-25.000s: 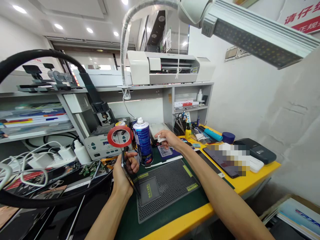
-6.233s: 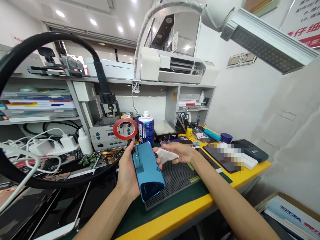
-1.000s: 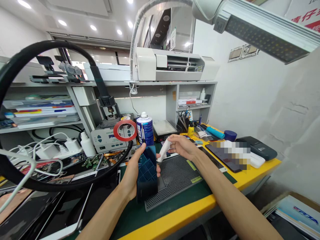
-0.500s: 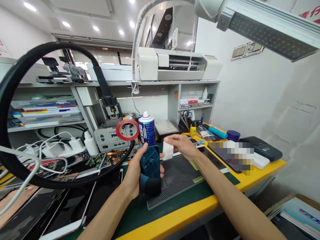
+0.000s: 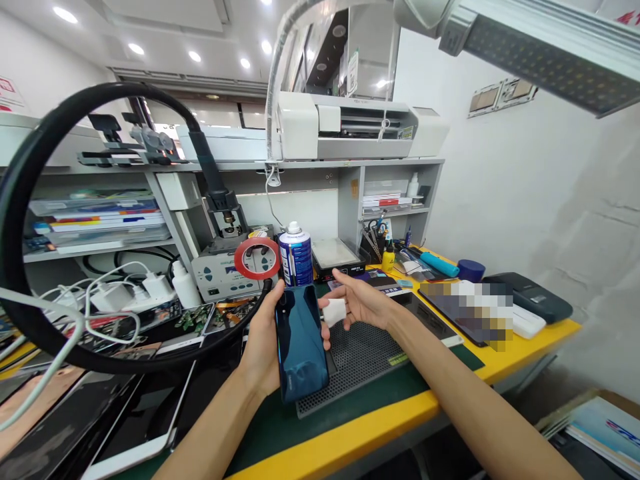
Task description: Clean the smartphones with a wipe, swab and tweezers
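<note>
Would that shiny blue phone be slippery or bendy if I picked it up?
The blue phone may be slippery, since its back is glossy with reflections. It looks stiff: its edges run straight in the left hand. Its glass-like sheen suggests it might crack if dropped.

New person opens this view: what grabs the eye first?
Probably the glossy dark-blue rectangular phone in the left hand, low at centre, with a small, thin white wipe at the right hand beside it. Then the thick black looped hose at the left edge, and the long silver-and-white lamp head across the upper right corner.
</note>
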`<state>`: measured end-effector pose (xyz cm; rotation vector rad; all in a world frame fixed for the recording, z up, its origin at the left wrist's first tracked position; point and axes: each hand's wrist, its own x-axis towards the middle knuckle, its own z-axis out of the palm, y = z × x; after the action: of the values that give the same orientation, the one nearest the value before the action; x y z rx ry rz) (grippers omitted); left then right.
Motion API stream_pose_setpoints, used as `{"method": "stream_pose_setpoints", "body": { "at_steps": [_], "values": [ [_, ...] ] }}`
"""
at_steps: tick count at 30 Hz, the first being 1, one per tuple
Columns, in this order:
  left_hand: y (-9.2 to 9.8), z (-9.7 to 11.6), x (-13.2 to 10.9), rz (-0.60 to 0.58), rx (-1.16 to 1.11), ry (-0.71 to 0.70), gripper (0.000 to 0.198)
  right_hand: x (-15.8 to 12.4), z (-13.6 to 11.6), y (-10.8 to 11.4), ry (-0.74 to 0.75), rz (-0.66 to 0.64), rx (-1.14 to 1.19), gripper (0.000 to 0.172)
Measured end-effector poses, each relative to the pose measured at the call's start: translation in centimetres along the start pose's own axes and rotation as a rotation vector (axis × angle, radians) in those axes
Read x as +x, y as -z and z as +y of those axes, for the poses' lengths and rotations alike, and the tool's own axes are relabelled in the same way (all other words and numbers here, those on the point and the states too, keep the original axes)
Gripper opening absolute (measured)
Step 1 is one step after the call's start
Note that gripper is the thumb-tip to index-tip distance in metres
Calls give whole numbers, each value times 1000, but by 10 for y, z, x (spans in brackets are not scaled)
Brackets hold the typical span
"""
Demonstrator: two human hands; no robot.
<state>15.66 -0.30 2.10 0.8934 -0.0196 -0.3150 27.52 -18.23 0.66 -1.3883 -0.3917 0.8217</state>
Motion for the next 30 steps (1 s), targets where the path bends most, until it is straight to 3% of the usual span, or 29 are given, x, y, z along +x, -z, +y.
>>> {"method": "stream_pose_setpoints", "body": {
  "at_steps": [2,4,11,15,20,25,30],
  "values": [
    [0,0,0,22,-26,-17,68,-1,-1,-1,-98,-140,22,84],
    [1,1,1,57,-43,-32,64,-3,-2,-3,-97,-218,43,89],
    [2,0,2,64,-11,-90,68,-4,-2,-3,38,-40,6,78],
    [-1,0,2,117,0,-92,69,0,1,-3,53,-58,22,76],
    [-3,-1,2,185,36,-118,69,3,3,-3,105,88,101,50],
    [-4,-2,2,219,75,-171,59,1,5,-5,-11,-2,-30,43],
    [-4,-4,2,184,117,-166,60,-1,5,-10,84,1,-104,46]
  ]
}}
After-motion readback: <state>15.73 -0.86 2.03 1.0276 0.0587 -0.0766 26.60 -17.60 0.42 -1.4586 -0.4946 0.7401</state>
